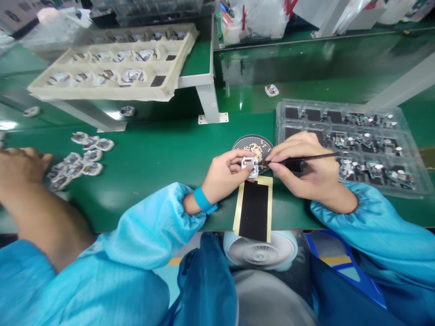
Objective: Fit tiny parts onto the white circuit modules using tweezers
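Observation:
My left hand (226, 174) pinches a small white square part (250, 166) between thumb and fingers, just above a black mat with a yellow border (254, 209). My right hand (306, 170) grips black tweezers (307, 158), whose tips point left and touch the part. Behind the part lies a round dark mesh dish (249, 144) with small pale pieces in it. Both arms wear blue sleeves, and a blue band circles my left wrist.
A clear plastic tray (343, 140) of parts lies at right. A cream tray (112, 63) sits on a raised white stand. Loose white parts (83, 156) lie at left, near another person's forearm (30, 199). One stray part (271, 90) lies further back.

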A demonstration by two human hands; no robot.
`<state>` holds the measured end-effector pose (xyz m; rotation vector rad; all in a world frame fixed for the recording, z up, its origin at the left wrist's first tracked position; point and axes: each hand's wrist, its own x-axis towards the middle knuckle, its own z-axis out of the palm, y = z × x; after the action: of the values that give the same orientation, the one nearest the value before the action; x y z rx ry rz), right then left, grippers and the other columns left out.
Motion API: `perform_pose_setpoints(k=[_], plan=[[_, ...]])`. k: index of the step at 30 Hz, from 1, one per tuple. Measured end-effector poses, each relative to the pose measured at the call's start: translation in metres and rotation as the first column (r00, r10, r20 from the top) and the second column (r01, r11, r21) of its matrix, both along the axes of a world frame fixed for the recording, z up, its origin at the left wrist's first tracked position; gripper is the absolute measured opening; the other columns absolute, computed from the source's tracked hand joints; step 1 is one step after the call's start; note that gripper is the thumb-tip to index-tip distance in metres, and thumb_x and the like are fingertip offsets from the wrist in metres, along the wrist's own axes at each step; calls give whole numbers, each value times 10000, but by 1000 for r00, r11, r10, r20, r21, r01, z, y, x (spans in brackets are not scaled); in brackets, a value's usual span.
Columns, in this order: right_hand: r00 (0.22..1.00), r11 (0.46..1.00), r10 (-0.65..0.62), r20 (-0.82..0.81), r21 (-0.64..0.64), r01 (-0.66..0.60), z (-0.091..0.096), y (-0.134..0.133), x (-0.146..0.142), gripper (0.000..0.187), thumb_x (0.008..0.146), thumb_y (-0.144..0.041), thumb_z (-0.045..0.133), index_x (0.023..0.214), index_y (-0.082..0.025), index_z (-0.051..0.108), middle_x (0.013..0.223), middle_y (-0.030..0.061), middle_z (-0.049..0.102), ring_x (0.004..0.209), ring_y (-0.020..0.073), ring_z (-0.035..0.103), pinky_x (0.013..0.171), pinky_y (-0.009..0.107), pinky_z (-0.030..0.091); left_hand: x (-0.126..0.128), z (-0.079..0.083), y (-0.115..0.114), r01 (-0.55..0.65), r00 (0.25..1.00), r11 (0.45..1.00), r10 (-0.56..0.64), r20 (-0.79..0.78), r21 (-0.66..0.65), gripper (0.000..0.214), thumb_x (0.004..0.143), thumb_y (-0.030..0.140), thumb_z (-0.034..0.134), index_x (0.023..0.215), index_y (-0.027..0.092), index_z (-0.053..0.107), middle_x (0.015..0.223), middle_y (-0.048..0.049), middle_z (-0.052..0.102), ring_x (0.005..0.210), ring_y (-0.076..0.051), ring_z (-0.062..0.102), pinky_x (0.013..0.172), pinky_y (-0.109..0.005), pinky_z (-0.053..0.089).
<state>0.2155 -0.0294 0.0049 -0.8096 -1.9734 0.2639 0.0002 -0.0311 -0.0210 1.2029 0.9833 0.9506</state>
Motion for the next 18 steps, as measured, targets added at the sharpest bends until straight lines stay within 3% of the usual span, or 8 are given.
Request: perform_pose_setpoints(k=[4,11,14,18], plan=[[998,998,22,-63,-56,-26,1,-1,-2,186,827,-205,779,974,-301,720,947,21,803,900,273,729,871,514,534,-1,-1,0,73,993,997,-71,91,-22,379,792,234,824,1135,122,707,1014,-104,780,776,-187,765,732,-313,670],[972,955,109,-208,-251,-160,-2,0,-2,131,869,-219,757,977,-289,730,945,28,781,914,252,733,874,483,581,-3,-2,0,104,989,994,-107,99,37,342,790,210,828,1110,133,736,1098,-105,782,828,-165,760,748,-258,651],[965,971,74,-251,-203,-128,-2,1,1,147,843,-227,775,967,-292,729,922,29,773,879,256,733,849,481,586,-2,-1,0,90,990,996,-90,106,3,380,799,228,827,1151,126,726,1060,-107,785,841,-181,762,753,-284,665],[982,992,52,-180,-100,-71,1,2,6,184,799,-214,794,948,-296,724,885,19,774,836,261,726,822,487,565,0,1,0,38,995,999,-37,88,-7,398,812,246,815,1177,117,719,1096,-123,776,847,-199,766,739,-309,677]])
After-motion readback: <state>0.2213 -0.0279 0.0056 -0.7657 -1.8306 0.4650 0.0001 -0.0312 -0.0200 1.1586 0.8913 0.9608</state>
